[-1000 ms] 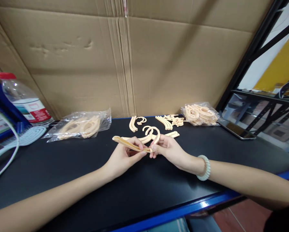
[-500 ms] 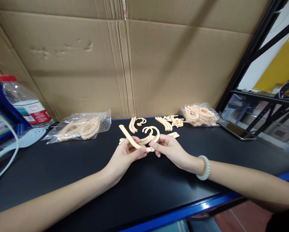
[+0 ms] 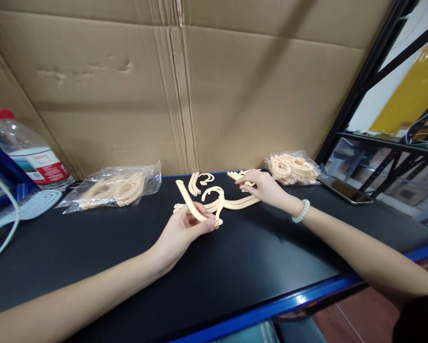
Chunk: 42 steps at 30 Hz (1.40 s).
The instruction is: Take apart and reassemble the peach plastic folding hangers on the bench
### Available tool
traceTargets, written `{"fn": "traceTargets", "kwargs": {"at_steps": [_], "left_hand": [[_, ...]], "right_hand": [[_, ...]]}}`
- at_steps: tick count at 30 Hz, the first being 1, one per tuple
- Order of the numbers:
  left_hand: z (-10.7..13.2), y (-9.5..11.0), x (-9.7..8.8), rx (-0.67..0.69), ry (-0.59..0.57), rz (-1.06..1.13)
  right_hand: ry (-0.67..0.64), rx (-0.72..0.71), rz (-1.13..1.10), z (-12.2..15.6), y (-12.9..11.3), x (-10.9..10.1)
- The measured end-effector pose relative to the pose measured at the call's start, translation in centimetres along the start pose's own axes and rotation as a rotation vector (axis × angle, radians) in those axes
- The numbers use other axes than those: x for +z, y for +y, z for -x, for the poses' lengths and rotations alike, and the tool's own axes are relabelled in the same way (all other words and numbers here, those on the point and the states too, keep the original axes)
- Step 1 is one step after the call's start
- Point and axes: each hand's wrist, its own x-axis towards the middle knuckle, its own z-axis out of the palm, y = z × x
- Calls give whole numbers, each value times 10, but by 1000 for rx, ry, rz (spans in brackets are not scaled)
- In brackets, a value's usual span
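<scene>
Hanger arm, beige, curved, one: being pinched above the desk between thumb and fingers of the left hand, its far end being tilted upward. Hook, beige, one: being carried upright at the arm's lower end; whether it is being locked there or merely pressed against the arm cannot be told. Change being recorded: the hook, steadied a moment earlier by the right hand, is now being left to the left hand. Both pieces are apparently being supported by a single grip, and the right hand is being freed for other parts. Right hand: being extended across the desk, thumb and fingertips being kept slightly apart, nothing being seen between them; contact below cannot be judged. Two-armed hanger, one: being displayed on the desk just behind the held pieces. Loose arms and loose hook: being kept near the back edge. Slim arms, several: being partly covered by the right hand. Bagged hanger parts: being placed farther right.
</scene>
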Motion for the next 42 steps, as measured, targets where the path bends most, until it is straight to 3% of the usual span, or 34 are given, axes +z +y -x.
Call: {"fn": "traceTargets", "kwargs": {"at_steps": [3,6,12,16,19,21,25,29,37,42], "left_hand": [[0,-1,0,8,5,8],[-1,-1,0,10,12,15],[0,0,0,2,20,29],[0,0,1,11,18,41],[0,1,1,16,21,49],[0,1,1,15,23,46],[0,1,0,15,29,43],[1,0,-1,25,17,31],[0,-1,0,29,22,8],[0,0,1,26,32,6]], "right_hand": [[-128,-133,213,-6,30,-7],[-203,-160,214,-8,47,-2],[-150,-121,103,-9,51,9],[55,-18,-74,-9,39,7],[301,175,-430,-8,20,1],[381,268,-683,-5,2,-5],[333,312,-1050,3,-36,-15],[232,398,-1151,11,-60,-10],[262,613,-1250,23,-68,18],[115,679,-1302,25,-66,27]]}}
